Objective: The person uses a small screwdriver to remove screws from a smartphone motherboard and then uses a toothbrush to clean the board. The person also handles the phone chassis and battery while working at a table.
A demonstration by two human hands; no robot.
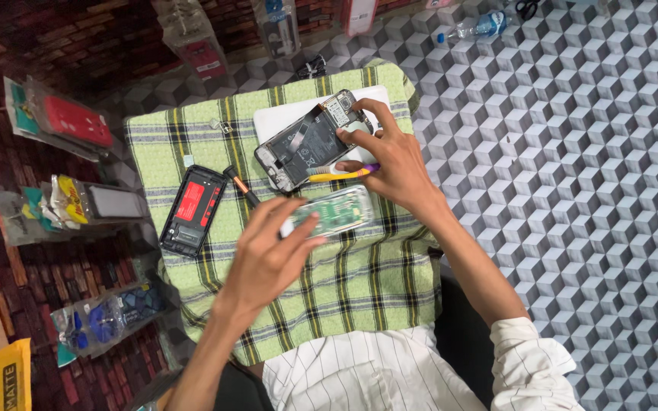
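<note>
two bare hands were at work over a green-and-yellow checked cloth (359,289) spread across a small table, seen from the head camera looking straight down.

the right hand (390,164) lay on the lower edge of an opened black smartphone with its back removed (306,144), battery and circuit board exposed. its fingertips pressed the phone's frame, and a yellow toothbrush with a purple end (344,174) was pinched between thumb and fingers, the shaft lying just beside the phone's near edge. the opened phone rested tilted on a white flat slab (283,118) at the far side of the cloth.

the left hand (272,255) was curled around a thin white tool (287,227), only the tip of which showed; its kind could not be told. the fingers were closed loosely, the thumb touching a clear transparent phone case (340,211) that lay on the cloth between the two hands.

a screwdriver with a black handle and orange collar (241,186) lay on the cloth just beyond the left hand. beside it, toward the left edge of the cloth, sat a second black phone body with a red panel inside (192,209).

around the table, packaged accessories in clear wrappers (70,122) lay on a red brick-pattern floor, and a clear plastic water bottle with a blue cap (474,29) lay on the grey cube-pattern floor, well apart from the work. the person wore a white striped shirt (375,373).
</note>
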